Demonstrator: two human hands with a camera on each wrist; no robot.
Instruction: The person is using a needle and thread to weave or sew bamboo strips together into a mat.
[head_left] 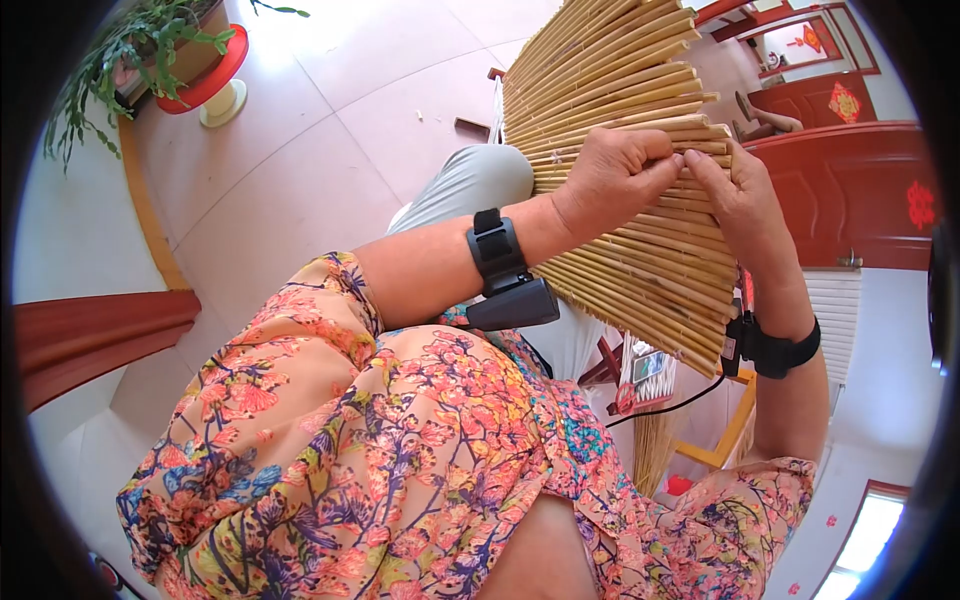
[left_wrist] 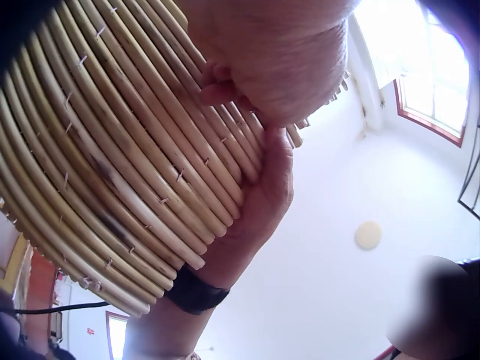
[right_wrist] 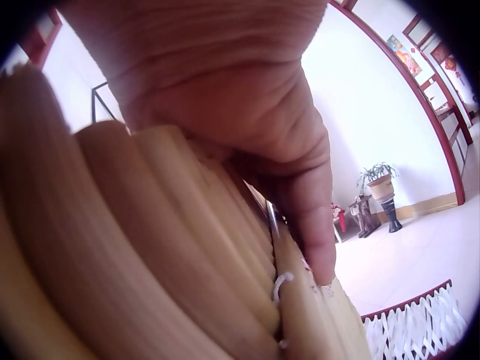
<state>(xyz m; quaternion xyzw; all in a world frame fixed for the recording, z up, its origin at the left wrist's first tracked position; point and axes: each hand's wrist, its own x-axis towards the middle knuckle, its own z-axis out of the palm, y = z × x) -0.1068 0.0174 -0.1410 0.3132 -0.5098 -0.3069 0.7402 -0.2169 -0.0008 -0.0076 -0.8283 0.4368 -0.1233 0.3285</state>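
A mat of thin bamboo-like sticks (head_left: pixel 640 250), joined by rows of stitches, spreads over the person's lap. The left hand (head_left: pixel 620 180) lies over its edge with curled fingers, fingertips close to the right thumb; anything small between them is hidden. At that edge the right hand (head_left: pixel 745 205) grips the sticks, thumb on top. In the left wrist view the left hand (left_wrist: pixel 277 60) is above the sticks (left_wrist: pixel 112 142), the right hand (left_wrist: pixel 262 187) behind their ends. A white thread loop (right_wrist: pixel 282 286) shows between sticks beside the right hand (right_wrist: pixel 247 97) in the right wrist view.
A potted plant (head_left: pixel 150 70) stands on a red-topped stand (head_left: pixel 215 75) at the upper left. Small bits and a brown block (head_left: pixel 472 128) lie on the tiled floor. Below the mat are red-handled scissors (head_left: pixel 626 398), a yellow frame (head_left: pixel 705 455) and a black cable (head_left: pixel 665 408).
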